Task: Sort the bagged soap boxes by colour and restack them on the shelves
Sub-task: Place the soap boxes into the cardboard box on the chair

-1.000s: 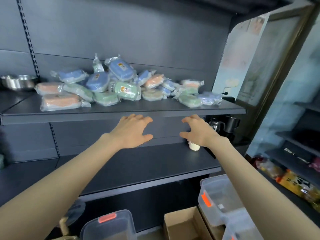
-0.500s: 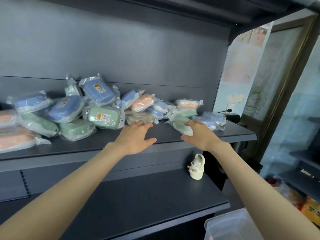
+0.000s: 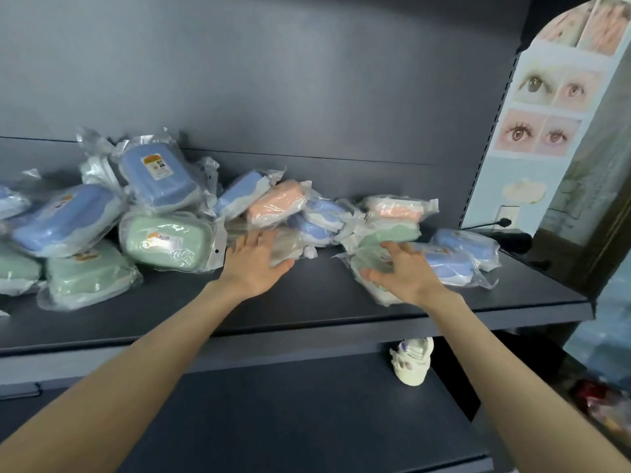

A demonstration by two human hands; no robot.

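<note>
From the head camera, the bagged soap boxes lie in a loose, unsorted heap on the upper shelf, with blue, green and pink mixed together. I take the pink box at the middle of the heap as marker. Blue boxes lean at either side of it, a labelled green box lies well to its left, and a second pink box sits to its right on top of a green one.

The left hand is just in front of and below the pink box. It is palm down with fingers straight and spread, its grip wide and holding nothing. The fingertips touch a crumpled bag under the pink box, whose colour I cannot tell.

The right hand is to the right of the pink box and nearer the shelf edge. It is laid over a bagged green box with fingers loosely extended, the grip wide and not closed round it.

Both forearms stretch forward and upward, well apart. The hands seem placed at the heap's loose front, probably so that each takes one box without toppling the rest.

Below and to the right of the pink box, a small white ornament stands on the lower shelf.
</note>
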